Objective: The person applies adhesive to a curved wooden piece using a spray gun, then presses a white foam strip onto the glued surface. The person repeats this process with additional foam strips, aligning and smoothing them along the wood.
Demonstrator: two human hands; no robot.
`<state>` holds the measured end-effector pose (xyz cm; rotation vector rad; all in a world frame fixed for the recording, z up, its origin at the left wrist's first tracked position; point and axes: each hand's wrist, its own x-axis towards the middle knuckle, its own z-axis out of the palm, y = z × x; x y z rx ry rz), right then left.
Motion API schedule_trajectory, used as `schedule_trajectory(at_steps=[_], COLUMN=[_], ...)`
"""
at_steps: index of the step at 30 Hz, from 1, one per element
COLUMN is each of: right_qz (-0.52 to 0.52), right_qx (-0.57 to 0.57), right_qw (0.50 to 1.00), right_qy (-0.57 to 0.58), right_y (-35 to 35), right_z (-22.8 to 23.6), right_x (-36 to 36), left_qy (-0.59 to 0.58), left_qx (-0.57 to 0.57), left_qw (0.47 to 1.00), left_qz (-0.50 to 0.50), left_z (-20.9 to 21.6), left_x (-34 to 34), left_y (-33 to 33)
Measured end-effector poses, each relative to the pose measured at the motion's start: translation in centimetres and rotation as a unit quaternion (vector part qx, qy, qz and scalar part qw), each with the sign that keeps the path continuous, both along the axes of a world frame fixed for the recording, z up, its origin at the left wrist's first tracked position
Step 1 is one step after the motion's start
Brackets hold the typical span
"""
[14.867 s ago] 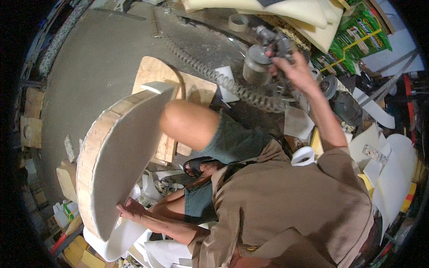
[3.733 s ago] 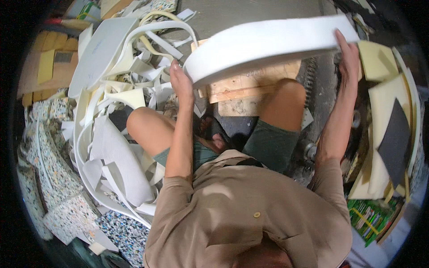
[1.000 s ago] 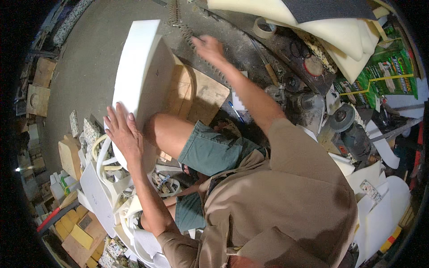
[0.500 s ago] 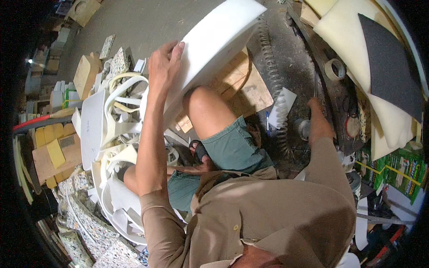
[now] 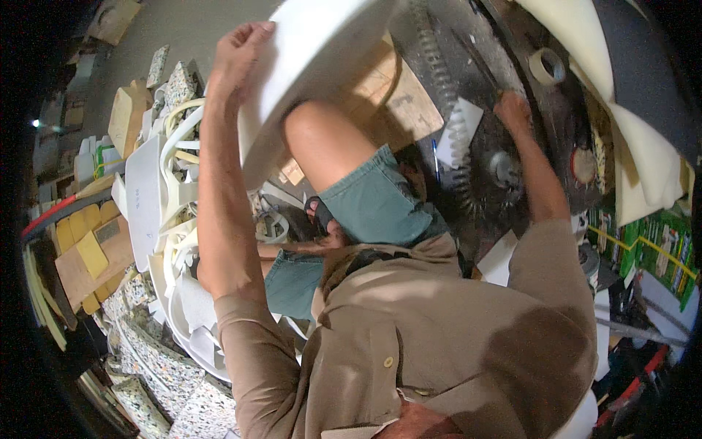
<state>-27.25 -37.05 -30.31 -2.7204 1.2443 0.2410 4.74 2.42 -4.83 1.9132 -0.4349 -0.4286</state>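
Note:
A large white foam sheet (image 5: pixel 322 44) rises across my raised knee and leaves the top of the picture, its surface curving. My left hand (image 5: pixel 238 55) grips its left edge, fingers bent and pressed together. Off to the right, my right hand (image 5: pixel 514 112) is closed above the dark work surface. Something slim may be in it, but I cannot make out what. Nearest to that hand are a round metal piece (image 5: pixel 503 168), a coiled hose (image 5: pixel 459 139) and a roll of tape (image 5: pixel 547 67).
White and cream foam offcuts (image 5: pixel 172 190) pile up at the left, beside speckled foam blocks (image 5: pixel 146 358). A wooden board (image 5: pixel 409 102) lies beyond my knee. Near the hose are a blue pen (image 5: pixel 437 157) and a white scrap (image 5: pixel 468 121). Cream foam sheets (image 5: pixel 643 161) hang at the far right.
My left hand has shifted up and left, and the white foam sheet has moved with it. My right hand has moved farther from my body. The whole view has shifted slightly.

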Motion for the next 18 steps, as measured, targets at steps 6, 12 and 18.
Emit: schedule_trajectory(at_steps=[6, 12, 18], right_qz=[0.062, 0.140, 0.260], right_qx=[-0.033, -0.041, 0.105], right_qw=[0.991, 0.943, 0.884], right_qy=[-0.118, -0.299, -0.374], right_y=[1.5, 7.9, 16.8], right_z=[7.0, 16.0, 21.8], right_x=[-1.4, -1.7, -1.9], left_qy=[0.054, 0.062, 0.026], left_qx=[0.035, 0.041, 0.059], left_qw=[0.998, 0.997, 0.996], left_qz=[-0.001, -0.025, -0.058], left_z=[-2.2, -3.0, -2.6], left_x=[4.1, 5.8, 5.2], left_y=[0.8, 1.3, 0.8])
